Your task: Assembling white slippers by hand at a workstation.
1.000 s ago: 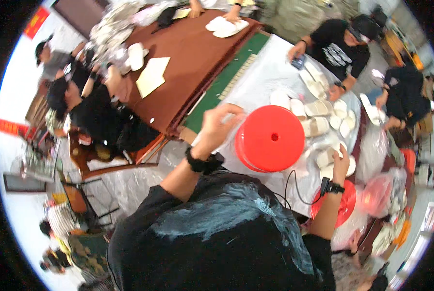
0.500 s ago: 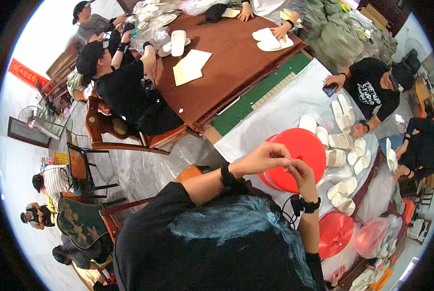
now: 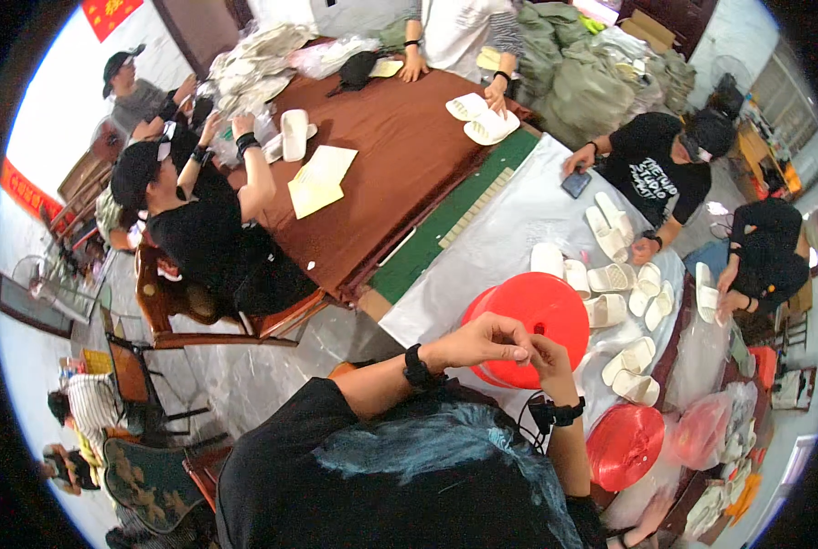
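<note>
My left hand (image 3: 482,342) reaches in front of me with thumb and fingertips pinched together. Close against it, my right hand (image 3: 550,363) has its fingers curled in a pinch too. Whatever the fingertips hold, if anything, is too small to make out. Just beyond both hands stands a large red roll (image 3: 562,311) with a dark hole in its top, on the white-covered table (image 3: 464,285). Several pale slippers (image 3: 608,278) lie to the right of this roll, and one more pair (image 3: 630,370) sits nearer me.
A second red roll (image 3: 625,446) is at my right. Beyond the white cover is a brown-topped table (image 3: 381,156) with yellow paper (image 3: 322,181) and slippers (image 3: 484,119). Co-workers sit left and right. A phone (image 3: 575,184) lies by one co-worker's hand. Grey-green sacks (image 3: 592,78) are piled behind.
The view has shifted, so the tables appear lower and further left. My hands stay pinched close together. The co-worker at the left has raised both hands. The phone now lies beside the other co-worker's hand.
</note>
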A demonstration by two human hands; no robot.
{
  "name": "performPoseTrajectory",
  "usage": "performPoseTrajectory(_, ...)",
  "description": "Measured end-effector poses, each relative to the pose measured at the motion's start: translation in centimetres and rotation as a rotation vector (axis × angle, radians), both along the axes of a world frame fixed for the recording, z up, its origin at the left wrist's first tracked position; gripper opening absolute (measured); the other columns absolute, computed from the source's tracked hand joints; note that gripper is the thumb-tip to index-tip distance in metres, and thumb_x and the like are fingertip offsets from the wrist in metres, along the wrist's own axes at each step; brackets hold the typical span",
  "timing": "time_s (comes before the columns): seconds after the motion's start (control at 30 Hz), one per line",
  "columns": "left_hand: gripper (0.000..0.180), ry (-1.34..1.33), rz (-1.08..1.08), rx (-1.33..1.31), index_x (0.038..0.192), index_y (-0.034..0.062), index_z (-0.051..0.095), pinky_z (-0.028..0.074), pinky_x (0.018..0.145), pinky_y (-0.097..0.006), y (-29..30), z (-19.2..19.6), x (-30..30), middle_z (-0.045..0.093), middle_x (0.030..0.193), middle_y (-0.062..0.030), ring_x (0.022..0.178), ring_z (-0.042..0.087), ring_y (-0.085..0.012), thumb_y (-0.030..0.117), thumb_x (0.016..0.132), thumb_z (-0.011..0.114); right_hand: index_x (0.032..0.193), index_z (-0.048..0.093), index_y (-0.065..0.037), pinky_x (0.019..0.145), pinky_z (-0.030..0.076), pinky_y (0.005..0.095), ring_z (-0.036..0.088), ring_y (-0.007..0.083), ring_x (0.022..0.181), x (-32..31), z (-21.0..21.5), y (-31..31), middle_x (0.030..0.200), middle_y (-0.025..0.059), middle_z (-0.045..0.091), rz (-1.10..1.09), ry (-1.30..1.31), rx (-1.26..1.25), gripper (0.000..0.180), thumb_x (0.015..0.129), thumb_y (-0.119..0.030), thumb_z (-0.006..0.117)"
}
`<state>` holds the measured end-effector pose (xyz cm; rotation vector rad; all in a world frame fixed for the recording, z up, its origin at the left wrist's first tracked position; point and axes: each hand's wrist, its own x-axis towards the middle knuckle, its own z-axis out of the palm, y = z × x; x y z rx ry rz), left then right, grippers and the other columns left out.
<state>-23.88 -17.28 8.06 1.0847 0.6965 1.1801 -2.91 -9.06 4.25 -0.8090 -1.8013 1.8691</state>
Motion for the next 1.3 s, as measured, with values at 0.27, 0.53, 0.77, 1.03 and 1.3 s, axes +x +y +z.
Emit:
performPoseTrajectory(0.27, 0.009, 0.007, -0.052, 0.024, 0.096, -0.0003, 0.066, 0.048, 0.088, -0.03, 1.3, -0.1, -0.2, 0.068, 0.098, -0.0049, 0.095, 0.061, -0.0136, 0.008, 0.094, 0.064, 0.09, 0.067, 0.003, 0.074, 0.049, 0.0274, 0.062, 0.012, 0.078, 4.0, -1.8, -0.2, 0.081, 0.0069, 0.069, -0.267, -0.219, 0.185, 0.015, 0.094, -0.011, 0.061)
performPoseTrajectory(0.53, 0.011, 0.164, 0.117, 0.031, 0.098, -0.0013, 0.066, 0.049, 0.089, -0.029, 4.1, -4.4, -1.2, 0.068, 0.102, -0.0037, 0.099, 0.059, -0.0109, 0.009, 0.095, 0.064, 0.082, 0.063, 0.003, 0.07, 0.048, 0.0298, 0.062, 0.0143, 0.073, 6.3, -3.6, 0.0, 0.074, 0.0075, 0.065, -0.463, -0.375, 0.332, 0.023, 0.096, -0.015, 0.057)
performPoseTrajectory(0.77, 0.012, 0.403, 0.236, -0.149, 0.096, -0.0009, 0.07, 0.05, 0.083, -0.027, 5.8, -7.2, -4.1, 0.069, 0.091, -0.0017, 0.087, 0.061, -0.0096, 0.01, 0.093, 0.067, 0.083, 0.062, 0.003, 0.067, 0.048, 0.0281, 0.06, 0.013, 0.07, 5.2, -4.4, -0.5, 0.074, 0.0078, 0.066, -0.533, -0.264, 0.261, 0.02, 0.095, -0.013, 0.06)
performPoseTrajectory(1.03, 0.011, 0.487, 0.172, -0.162, 0.094, -0.0022, 0.069, 0.051, 0.077, -0.026, 7.0, -9.6, -6.5, 0.069, 0.088, -0.0032, 0.083, 0.062, -0.0092, 0.008, 0.09, 0.069, 0.083, 0.063, 0.002, 0.064, 0.046, 0.0315, 0.059, 0.0195, 0.068, 4.0, -5.2, -0.1, 0.072, 0.0119, 0.061, -0.638, -0.37, 0.455, 0.019, 0.093, -0.013, 0.062)
performPoseTrajectory(1.3, 0.013, 0.519, 0.186, -0.158, 0.093, -0.0028, 0.069, 0.052, 0.075, -0.026, 7.5, -11.1, -7.4, 0.07, 0.086, -0.0055, 0.081, 0.062, -0.0095, 0.009, 0.09, 0.07, 0.082, 0.061, 0.002, 0.07, 0.045, 0.04, 0.056, 0.0327, 0.073, 3.0, -6.9, -0.1, 0.078, 0.0162, 0.06, -0.765, -0.461, 0.646, 0.019, 0.092, -0.014, 0.062)
